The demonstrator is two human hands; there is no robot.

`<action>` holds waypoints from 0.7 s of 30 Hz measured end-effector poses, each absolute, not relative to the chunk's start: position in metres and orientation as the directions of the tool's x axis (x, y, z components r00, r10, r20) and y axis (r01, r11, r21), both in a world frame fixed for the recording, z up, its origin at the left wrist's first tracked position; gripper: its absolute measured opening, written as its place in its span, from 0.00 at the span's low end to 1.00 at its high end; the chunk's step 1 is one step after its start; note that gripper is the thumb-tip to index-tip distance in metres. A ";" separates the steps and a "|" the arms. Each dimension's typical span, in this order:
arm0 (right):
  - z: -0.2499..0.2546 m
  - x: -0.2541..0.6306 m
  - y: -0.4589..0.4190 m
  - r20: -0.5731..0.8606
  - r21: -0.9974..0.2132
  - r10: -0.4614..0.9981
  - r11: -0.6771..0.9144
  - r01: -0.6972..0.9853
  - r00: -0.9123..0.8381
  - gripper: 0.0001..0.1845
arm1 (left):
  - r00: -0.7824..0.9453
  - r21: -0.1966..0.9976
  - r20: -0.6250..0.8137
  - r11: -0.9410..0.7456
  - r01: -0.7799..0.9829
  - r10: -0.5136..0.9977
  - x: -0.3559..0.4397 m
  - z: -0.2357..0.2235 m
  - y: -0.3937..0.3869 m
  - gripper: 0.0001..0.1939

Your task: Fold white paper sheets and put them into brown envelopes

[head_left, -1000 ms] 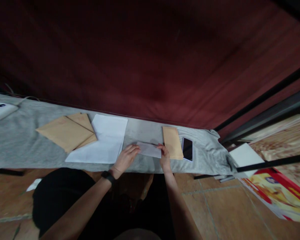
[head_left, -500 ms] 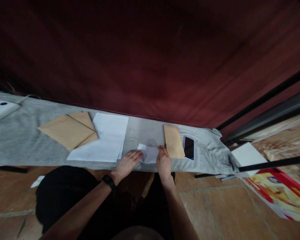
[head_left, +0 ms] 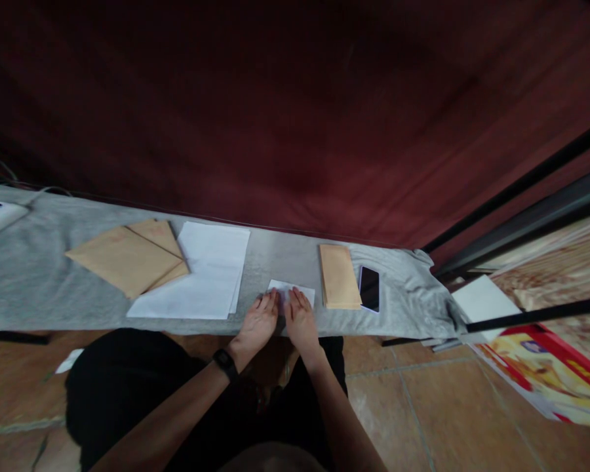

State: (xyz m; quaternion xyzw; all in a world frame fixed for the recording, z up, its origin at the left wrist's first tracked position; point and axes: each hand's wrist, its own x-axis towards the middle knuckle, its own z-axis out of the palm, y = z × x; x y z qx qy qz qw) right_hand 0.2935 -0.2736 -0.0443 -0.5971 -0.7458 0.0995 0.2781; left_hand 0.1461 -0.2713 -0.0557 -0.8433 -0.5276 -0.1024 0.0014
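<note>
A small folded sheet of white paper (head_left: 309, 296) lies at the front edge of the cloth-covered table, partly hidden under my hands. My left hand (head_left: 259, 322) rests on its left part with the fingers stretched out flat. Close beside it, my right hand (head_left: 301, 322) lies flat on the paper too, fingertips pointing away from me. To the left are larger white sheets (head_left: 214, 269), overlapped by several brown envelopes (head_left: 128, 259). Right of my hands sits a small stack of brown envelopes (head_left: 341, 278).
A phone (head_left: 370, 290) lies just right of the envelope stack. At the far left is a white device (head_left: 0, 219) with a cable. Grey cloth (head_left: 285, 252) covers the table, backed by a dark red curtain (head_left: 285, 164). A colourful box (head_left: 545, 373) stands at lower right.
The paper has been folded over toward me into a smaller piece. My right hand has moved left from the paper's right edge, and both hands now lie close together on it.
</note>
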 end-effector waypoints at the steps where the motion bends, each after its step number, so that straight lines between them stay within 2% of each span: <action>1: -0.049 0.288 -0.276 0.293 -0.462 0.944 0.279 0.842 -0.152 0.23 | 0.419 0.099 0.170 -0.438 0.893 0.892 0.148 -0.055 -0.271 0.31; 7: -0.063 0.283 -0.282 0.278 -0.338 0.950 0.234 0.911 -0.141 0.24 | 0.449 0.098 0.152 -0.465 0.880 0.881 0.145 -0.049 -0.268 0.28; 11: -0.070 0.288 -0.282 0.310 -0.276 0.942 0.215 0.937 -0.126 0.25 | 0.483 0.179 0.132 -0.500 0.847 0.866 0.139 -0.043 -0.263 0.30; 14: -0.074 0.287 -0.281 0.330 -0.256 0.935 0.219 0.942 -0.128 0.26 | 0.518 0.227 0.128 -0.534 0.815 0.846 0.136 -0.041 -0.259 0.32; 21: -0.073 0.290 -0.281 0.300 -0.247 0.948 0.189 0.950 -0.110 0.29 | 0.546 0.232 0.090 -0.551 0.802 0.833 0.128 -0.046 -0.257 0.33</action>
